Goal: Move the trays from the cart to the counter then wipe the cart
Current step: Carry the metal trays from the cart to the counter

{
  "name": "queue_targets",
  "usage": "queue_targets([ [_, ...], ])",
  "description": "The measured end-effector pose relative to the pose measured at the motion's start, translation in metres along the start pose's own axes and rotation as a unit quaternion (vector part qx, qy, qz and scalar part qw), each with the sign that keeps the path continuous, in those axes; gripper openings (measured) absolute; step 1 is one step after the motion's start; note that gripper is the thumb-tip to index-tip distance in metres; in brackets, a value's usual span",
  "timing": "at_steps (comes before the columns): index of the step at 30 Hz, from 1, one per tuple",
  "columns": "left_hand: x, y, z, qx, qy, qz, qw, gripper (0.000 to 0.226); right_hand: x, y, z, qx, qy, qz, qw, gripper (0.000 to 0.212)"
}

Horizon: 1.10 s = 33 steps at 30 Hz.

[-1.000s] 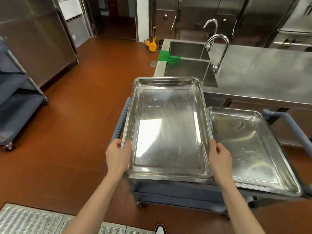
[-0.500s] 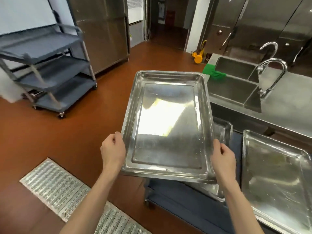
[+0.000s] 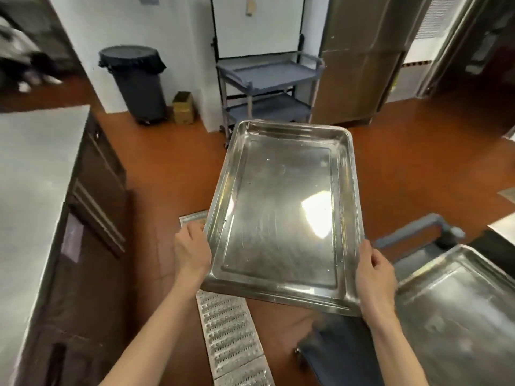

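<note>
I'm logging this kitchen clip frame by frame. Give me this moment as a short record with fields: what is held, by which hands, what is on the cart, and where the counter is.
held item: rectangular stainless steel tray, empty, carried in the air over the red-brown floor
left hand: grips the tray's left long edge
right hand: grips the tray's right long edge near the near corner
grey-blue cart: at lower right, a second steel tray lying on it
stainless steel counter: at left, not yet reached by the held tray
task stage: tray in transit

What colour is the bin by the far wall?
Dark grey bin, with a black liner over its rim; head view.
</note>
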<state>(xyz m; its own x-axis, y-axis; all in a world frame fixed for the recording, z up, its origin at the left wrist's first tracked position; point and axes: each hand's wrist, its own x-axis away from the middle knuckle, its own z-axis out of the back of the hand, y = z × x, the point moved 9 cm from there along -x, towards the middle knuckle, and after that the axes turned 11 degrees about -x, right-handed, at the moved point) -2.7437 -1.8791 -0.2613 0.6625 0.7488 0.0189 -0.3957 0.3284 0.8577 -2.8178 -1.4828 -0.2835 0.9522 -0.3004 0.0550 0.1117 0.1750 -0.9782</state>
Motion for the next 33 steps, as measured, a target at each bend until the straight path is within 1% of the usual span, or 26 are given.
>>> queue_targets([
  [3, -0.017, -0.036, 0.048, 0.006, 0.065, 0.037, 0.997, 0.042, 0.004, -0.012, -0.057, 0.012, -0.058, 0.022, 0.998, 0.056],
  [6, -0.025, -0.061, 0.095, -0.016, 0.105, 0.051, 0.993, 0.051, 0.016, -0.025, -0.114, 0.019, -0.107, 0.039, 0.993, 0.053],
  [8, -0.027, -0.075, 0.131, -0.009, 0.133, 0.064, 0.989, 0.054, 0.029, -0.033, -0.156, 0.02, -0.143, 0.044, 0.989, 0.052],
  [14, -0.026, -0.13, 0.239, -0.027, 0.232, 0.122, 0.965, 0.055, 0.08, -0.053, -0.278, 0.034, -0.235, 0.067, 0.969, 0.054],
  [17, -0.018, -0.171, 0.297, -0.032, 0.289, 0.161, 0.943, 0.054, 0.124, -0.063, -0.342, 0.043, -0.292, 0.085, 0.952, 0.053],
  [19, -0.011, -0.192, 0.321, -0.029, 0.308, 0.182, 0.933, 0.053, 0.147, -0.072, -0.37, 0.043, -0.313, 0.096, 0.944, 0.053],
  [24, 0.013, -0.242, 0.396, -0.002, 0.362, 0.217, 0.907, 0.05, 0.226, -0.084, -0.449, 0.032, -0.398, 0.111, 0.91, 0.053],
  [28, 0.042, -0.272, 0.447, -0.005, 0.417, 0.249, 0.874, 0.05, 0.286, -0.083, -0.508, 0.026, -0.466, 0.119, 0.876, 0.06],
  [33, 0.084, -0.309, 0.49, -0.011, 0.482, 0.309, 0.82, 0.052, 0.352, -0.082, -0.57, 0.036, -0.531, 0.131, 0.837, 0.064],
])
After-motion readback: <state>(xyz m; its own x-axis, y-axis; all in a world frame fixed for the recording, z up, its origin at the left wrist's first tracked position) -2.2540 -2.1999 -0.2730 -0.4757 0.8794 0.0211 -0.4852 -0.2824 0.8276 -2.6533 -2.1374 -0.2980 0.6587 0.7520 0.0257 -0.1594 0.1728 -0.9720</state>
